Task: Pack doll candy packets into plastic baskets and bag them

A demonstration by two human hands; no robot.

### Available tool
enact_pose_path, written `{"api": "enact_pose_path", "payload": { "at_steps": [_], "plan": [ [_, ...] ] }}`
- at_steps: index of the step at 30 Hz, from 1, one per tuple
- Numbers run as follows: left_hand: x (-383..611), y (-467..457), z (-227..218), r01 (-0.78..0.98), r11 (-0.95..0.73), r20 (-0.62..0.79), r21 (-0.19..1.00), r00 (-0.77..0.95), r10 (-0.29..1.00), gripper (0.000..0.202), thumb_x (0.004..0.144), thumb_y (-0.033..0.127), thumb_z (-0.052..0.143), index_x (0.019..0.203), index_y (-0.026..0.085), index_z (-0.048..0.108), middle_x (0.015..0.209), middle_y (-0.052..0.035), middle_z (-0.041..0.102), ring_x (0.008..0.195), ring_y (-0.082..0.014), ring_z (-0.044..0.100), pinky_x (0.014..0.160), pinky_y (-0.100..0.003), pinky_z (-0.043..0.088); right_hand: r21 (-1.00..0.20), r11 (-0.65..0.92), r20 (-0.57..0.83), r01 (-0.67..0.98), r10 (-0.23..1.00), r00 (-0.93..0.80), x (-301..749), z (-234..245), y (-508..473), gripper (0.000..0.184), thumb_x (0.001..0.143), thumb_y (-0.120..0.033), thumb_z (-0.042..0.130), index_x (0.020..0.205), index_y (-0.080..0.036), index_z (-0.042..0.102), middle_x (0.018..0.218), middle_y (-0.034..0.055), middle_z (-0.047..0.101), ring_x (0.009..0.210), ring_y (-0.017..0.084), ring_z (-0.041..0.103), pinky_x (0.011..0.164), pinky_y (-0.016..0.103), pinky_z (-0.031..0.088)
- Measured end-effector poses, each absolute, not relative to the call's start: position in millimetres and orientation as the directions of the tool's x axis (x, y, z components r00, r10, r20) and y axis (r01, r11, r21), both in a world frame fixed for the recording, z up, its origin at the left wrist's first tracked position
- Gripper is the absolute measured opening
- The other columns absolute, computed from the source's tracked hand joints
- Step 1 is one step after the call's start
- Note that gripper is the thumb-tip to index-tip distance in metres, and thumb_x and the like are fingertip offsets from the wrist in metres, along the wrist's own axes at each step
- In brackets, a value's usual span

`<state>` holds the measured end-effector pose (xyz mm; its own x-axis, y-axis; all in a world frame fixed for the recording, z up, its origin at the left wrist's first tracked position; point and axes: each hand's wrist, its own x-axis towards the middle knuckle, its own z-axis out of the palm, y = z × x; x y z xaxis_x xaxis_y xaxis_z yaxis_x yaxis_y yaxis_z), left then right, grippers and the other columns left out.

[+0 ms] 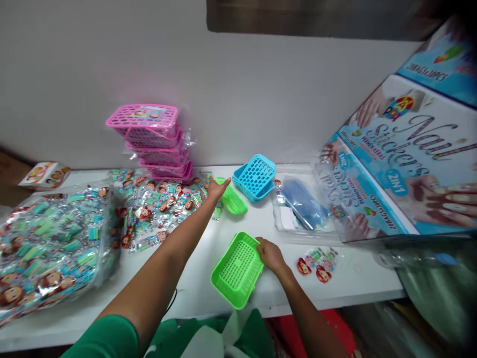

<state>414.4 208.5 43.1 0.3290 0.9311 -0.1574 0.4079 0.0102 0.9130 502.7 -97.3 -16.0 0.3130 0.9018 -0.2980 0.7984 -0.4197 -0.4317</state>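
My right hand (271, 253) grips the right rim of a light green plastic basket (238, 266), which is tilted with its hollow toward me near the table's front edge. Farther back, my left hand (217, 189) reaches over the left end of a second green basket (234, 199), with thumb and fingers apart; whether it touches that basket I cannot tell. Right of that hand sit blue baskets (257, 176), one tilted on another. Small clear packets with doll pictures (167, 201) are spread left of my left hand.
Pink baskets (149, 124) in clear wrap stand stacked against the wall. A large clear bag of packets (55, 243) fills the left. To the right are a plastic bag with blue contents (303, 204), doll-head cutouts (322, 273) and a large nail stickers box (421, 149).
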Motion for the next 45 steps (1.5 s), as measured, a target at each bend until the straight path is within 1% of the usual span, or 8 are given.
{"api": "enact_pose_path", "payload": {
  "at_steps": [3, 6, 10, 20, 30, 38, 42, 45],
  "plan": [
    [410, 178, 33, 0.418, -0.031, -0.184, 0.908, 0.463, 0.867, 0.070, 0.068, 0.052, 0.068, 0.125, 0.014, 0.051, 0.139, -0.0170, 0.045, 0.134, -0.0325, 0.033, 0.106, -0.041, 0.030, -0.471, -0.381, -0.180, 0.795, 0.924, 0.337, 503, -21, -100, 0.035, 0.096, -0.036, 0.034, 0.115, -0.022, 0.060, 0.100, 0.0088, 0.066, 0.095, 0.021, 0.058, 0.081, 0.031, 0.042],
    [373, 122, 14, 0.432, 0.028, -0.313, 0.901, 0.605, 0.732, 0.061, 0.062, 0.049, 0.074, 0.113, 0.017, 0.063, 0.117, -0.0142, 0.064, 0.112, -0.0320, 0.056, 0.096, -0.043, 0.041, -0.496, -0.320, -0.064, 0.807, 0.941, 0.333, 503, -24, -97, 0.036, 0.095, -0.035, 0.037, 0.118, -0.022, 0.061, 0.103, 0.0096, 0.063, 0.098, 0.023, 0.054, 0.085, 0.034, 0.042],
    [325, 62, -9, 0.370, 0.148, -0.382, 0.917, 0.714, 0.586, 0.054, 0.068, 0.051, 0.069, 0.111, 0.020, 0.065, 0.111, -0.0079, 0.067, 0.099, -0.0230, 0.062, 0.088, -0.036, 0.047, -0.474, -0.223, 0.027, 0.852, 0.963, 0.267, 499, -21, -87, 0.032, 0.094, -0.032, 0.042, 0.117, -0.024, 0.063, 0.101, 0.0092, 0.060, 0.097, 0.024, 0.050, 0.085, 0.038, 0.040],
    [278, 53, -15, 0.291, 0.357, -0.450, 0.888, 0.709, 0.542, 0.052, 0.078, 0.062, 0.052, 0.103, 0.018, 0.062, 0.096, -0.0048, 0.066, 0.083, -0.0156, 0.059, 0.073, -0.028, 0.046, -0.624, -0.070, 0.140, 0.778, 0.970, 0.200, 473, -10, -83, 0.028, 0.093, -0.031, 0.045, 0.108, -0.023, 0.068, 0.097, 0.0081, 0.059, 0.095, 0.022, 0.051, 0.085, 0.038, 0.042],
    [273, 41, -21, 0.233, 0.383, -0.431, 0.894, 0.684, 0.589, 0.043, 0.072, 0.053, 0.064, 0.096, 0.017, 0.064, 0.095, -0.0056, 0.066, 0.088, -0.0177, 0.058, 0.080, -0.031, 0.045, -0.676, -0.003, 0.115, 0.737, 0.987, 0.110, 458, 20, -92, 0.028, 0.093, -0.031, 0.043, 0.101, -0.021, 0.068, 0.092, 0.0078, 0.059, 0.091, 0.021, 0.052, 0.084, 0.038, 0.043],
    [278, 49, -23, 0.255, 0.559, -0.553, 0.789, 0.690, 0.467, 0.043, 0.064, 0.044, 0.074, 0.093, 0.013, 0.066, 0.080, -0.0068, 0.067, 0.069, -0.0153, 0.061, 0.069, -0.032, 0.046, -0.844, -0.199, -0.078, 0.498, 0.964, 0.254, 462, 8, -88, 0.026, 0.089, -0.040, 0.048, 0.092, -0.020, 0.065, 0.115, 0.0091, 0.057, 0.111, 0.020, 0.053, 0.098, 0.035, 0.041],
    [291, 58, -26, 0.173, 0.571, -0.521, 0.803, 0.670, 0.529, 0.046, 0.052, 0.028, 0.081, 0.092, 0.014, 0.065, 0.081, -0.0037, 0.066, 0.073, -0.0130, 0.061, 0.075, -0.029, 0.045, -0.869, -0.293, -0.187, 0.399, 0.941, 0.282, 464, -3, -79, 0.031, 0.091, -0.034, 0.041, 0.113, -0.022, 0.060, 0.115, 0.0065, 0.062, 0.107, 0.017, 0.057, 0.094, 0.034, 0.044],
    [298, 60, -27, 0.156, 0.551, -0.505, 0.820, 0.650, 0.568, 0.046, 0.050, 0.019, 0.080, 0.093, 0.013, 0.065, 0.076, -0.0016, 0.064, 0.068, -0.0113, 0.059, 0.070, -0.027, 0.044, -0.799, -0.281, -0.175, 0.532, 0.954, 0.242, 465, 0, -72, 0.035, 0.090, -0.024, 0.042, 0.122, -0.022, 0.057, 0.122, 0.0057, 0.061, 0.110, 0.018, 0.055, 0.096, 0.034, 0.042]
  ]
}}
